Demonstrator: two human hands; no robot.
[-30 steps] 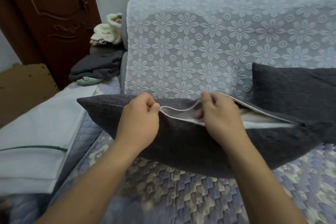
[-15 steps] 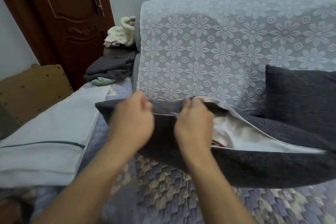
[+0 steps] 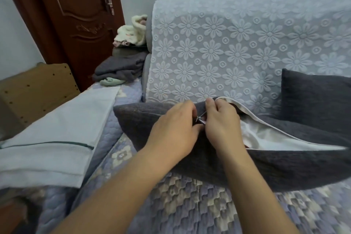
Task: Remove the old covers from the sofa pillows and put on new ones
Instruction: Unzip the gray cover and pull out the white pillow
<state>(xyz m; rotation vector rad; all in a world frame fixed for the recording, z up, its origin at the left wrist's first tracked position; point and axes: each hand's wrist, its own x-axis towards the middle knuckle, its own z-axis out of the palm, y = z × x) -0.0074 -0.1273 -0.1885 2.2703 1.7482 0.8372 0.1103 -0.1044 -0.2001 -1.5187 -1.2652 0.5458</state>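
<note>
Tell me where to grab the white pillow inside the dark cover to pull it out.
Take the white pillow at its bulging exposed edge, reaching in from the right through the gap in the dark cover. The gap looks widest there; both hands crowd the narrow zipper end.

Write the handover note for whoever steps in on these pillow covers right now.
Left hand and right hand: both pinching the zipper end of the dark grey cover on the pillow lying on the sofa seat.
Done: zipper open along most of the edge, white insert showing.
Left: pull the insert out, strip the second grey pillow leaning on the backrest, fit new ones. Folded white fabric lies to the left.
</note>
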